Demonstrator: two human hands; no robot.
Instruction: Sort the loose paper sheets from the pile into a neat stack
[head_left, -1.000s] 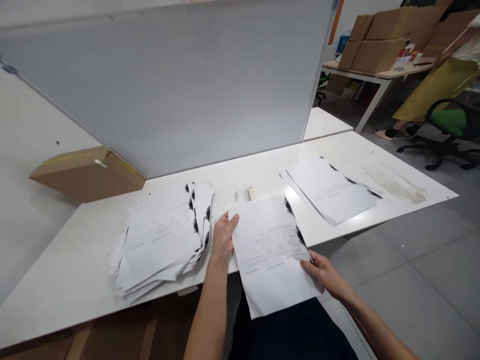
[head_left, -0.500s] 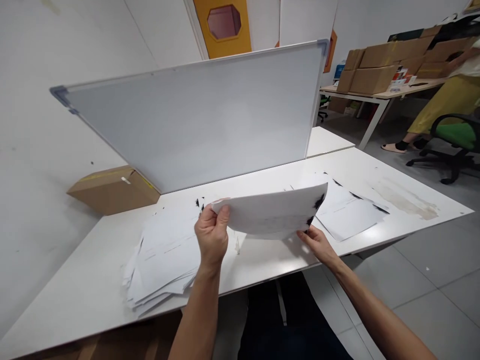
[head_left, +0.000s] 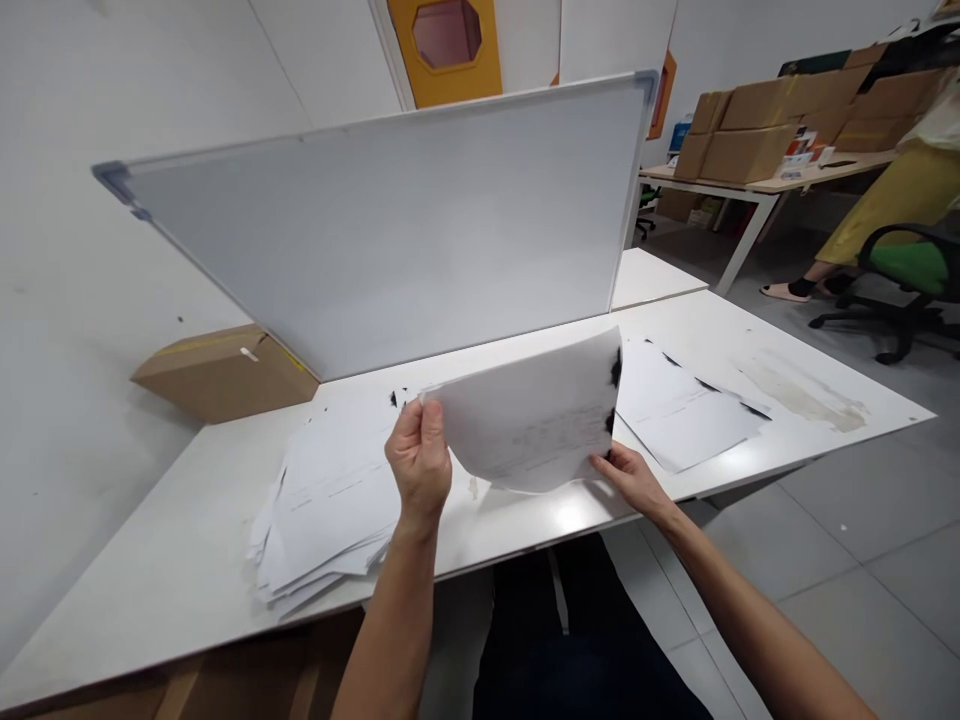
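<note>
Between my two hands a sheet of paper (head_left: 532, 415) hangs above the table, bowed, with black ragged patches along its right edge and faint print on it. My left hand (head_left: 420, 455) pinches its left edge between thumb and fingers. At its lower right corner my right hand (head_left: 630, 480) grips it the same way. Left of my left hand lies an untidy stack of printed sheets (head_left: 330, 510). To the right, a few more sheets (head_left: 690, 410) with black edges rest on the table.
A whiteboard (head_left: 405, 230) stands upright along the back of the white table (head_left: 172, 560). A cardboard box (head_left: 225, 375) sits at its left end. Small black scraps (head_left: 394, 398) lie nearby. Far right are stacked boxes (head_left: 742, 150), a green chair (head_left: 911, 265) and a person (head_left: 877, 210).
The held sheet has tilted more upright, its right edge shifting left and its lower edge sagging further. Both hands keep their grip.
</note>
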